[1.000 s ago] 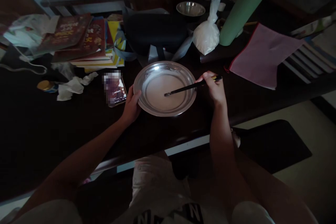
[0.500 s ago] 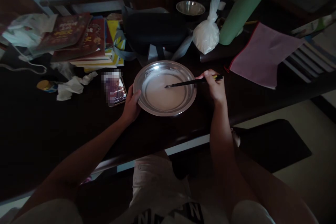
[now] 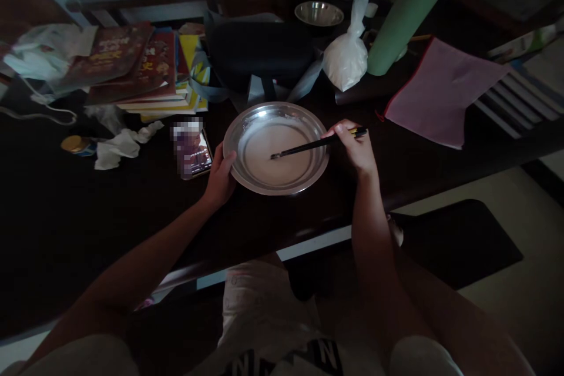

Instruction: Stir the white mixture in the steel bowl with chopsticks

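A shallow metal bowl (image 3: pixel 277 189) stands on the dark table, holding a pale, milky mixture (image 3: pixel 275 144). My left hand (image 3: pixel 221 173) grips its left rim, thumb over the edge and the other fingers underneath, partly hidden. In my right hand (image 3: pixel 359 150) is a pair of dark chopsticks (image 3: pixel 308 145), held near the yellow-marked upper end. Their tips dip into the mixture near the middle of the bowl. Some white residue clings to the bowl's inner far wall.
Left of the bowl lie a lit phone (image 3: pixel 192 147), crumpled tissue (image 3: pixel 118 150) and a small yellow-lidded jar (image 3: pixel 78 145). Behind are stacked books (image 3: pixel 150 70), a black case (image 3: pixel 259 53), a tied bag of white powder (image 3: pixel 346 61) and a green cylinder (image 3: pixel 400 29). A pink pouch (image 3: pixel 445 94) lies right.
My right hand has shifted slightly left, and the chopstick tips have moved left and nearer to me within the mixture. The bowl and my left hand have stayed in place.
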{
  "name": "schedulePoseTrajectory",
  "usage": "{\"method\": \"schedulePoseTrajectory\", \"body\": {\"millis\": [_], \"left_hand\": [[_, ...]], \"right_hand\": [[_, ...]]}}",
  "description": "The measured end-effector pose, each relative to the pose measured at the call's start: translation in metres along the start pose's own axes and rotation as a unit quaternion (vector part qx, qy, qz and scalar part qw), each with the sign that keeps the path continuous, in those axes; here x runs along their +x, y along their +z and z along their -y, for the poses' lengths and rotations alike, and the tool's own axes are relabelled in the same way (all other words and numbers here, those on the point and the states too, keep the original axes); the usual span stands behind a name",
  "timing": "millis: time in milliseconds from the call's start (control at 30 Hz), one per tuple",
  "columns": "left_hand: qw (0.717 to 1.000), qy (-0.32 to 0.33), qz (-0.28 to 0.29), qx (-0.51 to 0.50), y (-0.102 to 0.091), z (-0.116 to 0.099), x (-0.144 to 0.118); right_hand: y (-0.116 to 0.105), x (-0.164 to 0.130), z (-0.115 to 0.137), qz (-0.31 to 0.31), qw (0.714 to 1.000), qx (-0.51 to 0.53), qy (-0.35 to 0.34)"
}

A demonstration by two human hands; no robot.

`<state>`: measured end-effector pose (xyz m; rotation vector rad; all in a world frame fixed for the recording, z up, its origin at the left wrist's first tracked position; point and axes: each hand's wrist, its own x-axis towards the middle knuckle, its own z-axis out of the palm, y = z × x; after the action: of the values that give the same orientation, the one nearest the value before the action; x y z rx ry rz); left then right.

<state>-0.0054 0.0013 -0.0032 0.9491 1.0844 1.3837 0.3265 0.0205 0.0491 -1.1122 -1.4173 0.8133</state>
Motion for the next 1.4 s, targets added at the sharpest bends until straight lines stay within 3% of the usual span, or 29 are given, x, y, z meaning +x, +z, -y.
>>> {"method": "schedulePoseTrajectory", "body": {"millis": [167, 333, 467, 633, 800, 967, 1100, 1267, 1400], "left_hand": [[1.0, 0.002, 0.004, -0.001, 0.0, 0.0014, 0.0008], [1.0, -0.003, -0.011, -0.011, 0.0014, 0.0008, 0.0002], [1.0, -0.001, -0.004, -0.012, 0.0004, 0.0018, 0.0006], [1.0, 0.005, 0.004, -0.003, -0.0017, 0.0024, 0.0011], [1.0, 0.004, 0.005, 0.0, -0.0022, 0.0029, 0.0011], [1.0, 0.005, 0.001, 0.009, -0.004, 0.005, 0.0031], [1.0, 0.006, 0.007, 0.008, -0.0045, 0.0048, 0.0034], [1.0, -0.001, -0.007, -0.012, -0.0024, 0.0037, 0.0016], [1.0, -0.006, -0.006, -0.026, -0.0019, 0.0034, 0.0014]], "right_hand": [[-0.0006, -0.0002, 0.0, -0.047, 0.999, -0.004, 0.006], [-0.0005, -0.0009, 0.0009, 0.003, 1.0, 0.003, 0.002], [-0.0012, -0.0011, 0.0004, -0.052, 0.999, 0.005, -0.003], [-0.0008, -0.0006, 0.0006, 0.0, 1.0, 0.012, -0.011], [-0.0013, -0.0007, 0.0014, -0.056, 0.998, -0.004, -0.003], [-0.0005, -0.0005, 0.0015, -0.001, 1.0, -0.003, -0.008], [-0.0012, 0.0, 0.0, -0.048, 0.999, -0.009, -0.01], [-0.002, -0.0002, -0.0024, 0.001, 1.0, -0.001, -0.01], [-0.0021, -0.0001, -0.0036, -0.027, 1.0, -0.002, -0.009]]}}
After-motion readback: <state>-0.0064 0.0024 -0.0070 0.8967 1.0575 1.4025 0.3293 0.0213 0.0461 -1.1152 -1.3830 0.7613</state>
